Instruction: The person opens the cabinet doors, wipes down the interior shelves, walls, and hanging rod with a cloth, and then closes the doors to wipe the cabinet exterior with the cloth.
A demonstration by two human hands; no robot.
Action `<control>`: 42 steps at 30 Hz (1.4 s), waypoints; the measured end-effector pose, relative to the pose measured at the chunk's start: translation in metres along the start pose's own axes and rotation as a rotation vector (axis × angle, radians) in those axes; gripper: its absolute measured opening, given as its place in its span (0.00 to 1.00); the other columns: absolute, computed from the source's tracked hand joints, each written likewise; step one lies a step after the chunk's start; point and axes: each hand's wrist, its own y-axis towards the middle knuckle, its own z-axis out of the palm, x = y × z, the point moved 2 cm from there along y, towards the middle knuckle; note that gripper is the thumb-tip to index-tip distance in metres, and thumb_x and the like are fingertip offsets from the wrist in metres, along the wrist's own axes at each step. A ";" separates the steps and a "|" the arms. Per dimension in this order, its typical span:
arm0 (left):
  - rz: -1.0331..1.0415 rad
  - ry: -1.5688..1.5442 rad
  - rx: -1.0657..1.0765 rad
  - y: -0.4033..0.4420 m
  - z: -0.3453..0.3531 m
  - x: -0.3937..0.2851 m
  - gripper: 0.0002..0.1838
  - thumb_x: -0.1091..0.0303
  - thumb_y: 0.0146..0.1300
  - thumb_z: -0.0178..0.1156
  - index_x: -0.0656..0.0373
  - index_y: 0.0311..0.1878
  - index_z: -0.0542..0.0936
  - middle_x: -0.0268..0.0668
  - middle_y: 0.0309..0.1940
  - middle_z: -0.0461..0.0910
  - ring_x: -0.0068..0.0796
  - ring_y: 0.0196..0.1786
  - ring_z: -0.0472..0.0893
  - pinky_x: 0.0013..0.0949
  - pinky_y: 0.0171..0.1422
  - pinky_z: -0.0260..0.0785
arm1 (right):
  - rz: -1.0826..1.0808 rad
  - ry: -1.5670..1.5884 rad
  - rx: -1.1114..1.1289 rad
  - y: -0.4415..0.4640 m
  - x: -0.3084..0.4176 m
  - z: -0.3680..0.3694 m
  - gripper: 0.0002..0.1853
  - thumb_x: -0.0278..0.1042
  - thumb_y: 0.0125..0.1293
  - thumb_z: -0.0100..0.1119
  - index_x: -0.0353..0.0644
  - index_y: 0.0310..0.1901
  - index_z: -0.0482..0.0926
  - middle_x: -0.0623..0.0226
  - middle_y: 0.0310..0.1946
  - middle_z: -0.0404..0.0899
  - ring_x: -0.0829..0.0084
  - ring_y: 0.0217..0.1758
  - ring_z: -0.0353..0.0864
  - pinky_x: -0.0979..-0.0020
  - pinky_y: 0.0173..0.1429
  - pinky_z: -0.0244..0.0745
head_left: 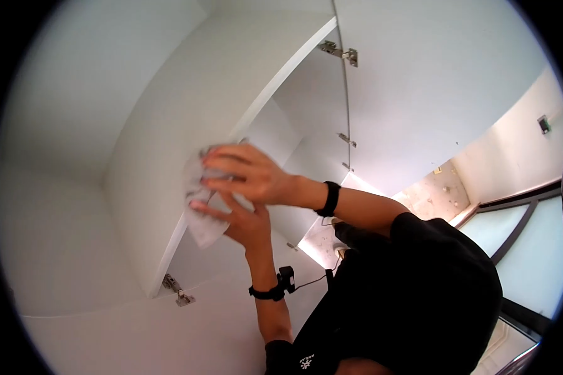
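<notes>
Beside the front edge point(288, 81) of a white cabinet board point(187, 94), a white cloth point(204, 234) was gathered between two bare hands; blur kept me from telling whether it touched the board. The right hand point(256, 178) grasped one end and the left hand point(249, 224) the other, fingers spread over the fabric, though how firmly I could not tell. Loose folds worried me: under uneven pressure the cloth could bunch or slip from the fingertips. A cable trailed from the black wrist device point(286, 279) on the left arm, and might snag if that arm swung wide. Haste could rap knuckles on the metal hinge point(172, 284). Its long axis ran from the right fingertips past the left ones, slantwise to the edge, a loose corner pointing out beyond the left hand.
</notes>
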 end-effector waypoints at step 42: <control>0.108 -0.014 -0.096 0.139 -0.190 0.081 0.26 0.71 0.51 0.67 0.54 0.58 0.82 0.51 0.69 0.73 0.56 0.66 0.74 0.56 0.67 0.67 | -0.016 -0.246 0.137 0.187 0.134 0.027 0.23 0.18 0.61 0.59 0.47 0.56 0.88 0.57 0.60 0.78 0.55 0.70 0.72 0.54 0.72 0.60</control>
